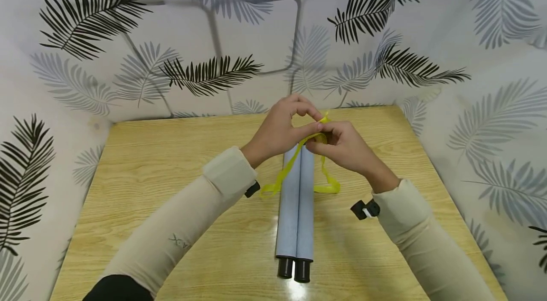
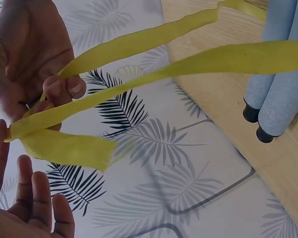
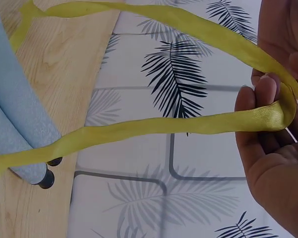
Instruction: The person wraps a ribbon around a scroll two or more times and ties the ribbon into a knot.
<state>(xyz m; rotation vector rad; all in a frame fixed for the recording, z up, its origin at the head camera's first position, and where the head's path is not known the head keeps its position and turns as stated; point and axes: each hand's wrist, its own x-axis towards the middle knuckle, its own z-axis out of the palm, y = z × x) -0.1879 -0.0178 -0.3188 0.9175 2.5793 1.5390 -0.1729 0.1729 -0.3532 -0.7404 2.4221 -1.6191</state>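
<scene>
Two long pale blue rolls (image 1: pixel 290 215) with black end knobs lie side by side on the wooden table. A yellow ribbon (image 1: pixel 290 165) rises from either side of them to both hands, which meet above their far end. With thumb and forefinger, the left hand (image 1: pixel 279 125) pinches the ribbon; its other fingers stand loose in the left wrist view. The right hand (image 1: pixel 348 149) grips the ribbon, which bends round behind its fingertips in the right wrist view. One loose ribbon end (image 2: pixel 72 148) hangs between the hands in the left wrist view. The ribbon under the rolls is hidden.
The wooden table (image 1: pixel 171 215) ends at a far edge just beyond the hands. Behind and beside it hangs a pale wall covering (image 1: pixel 256 49) with dark and grey leaf prints. Small black wrist devices (image 1: pixel 365 208) sit below both sleeve cuffs.
</scene>
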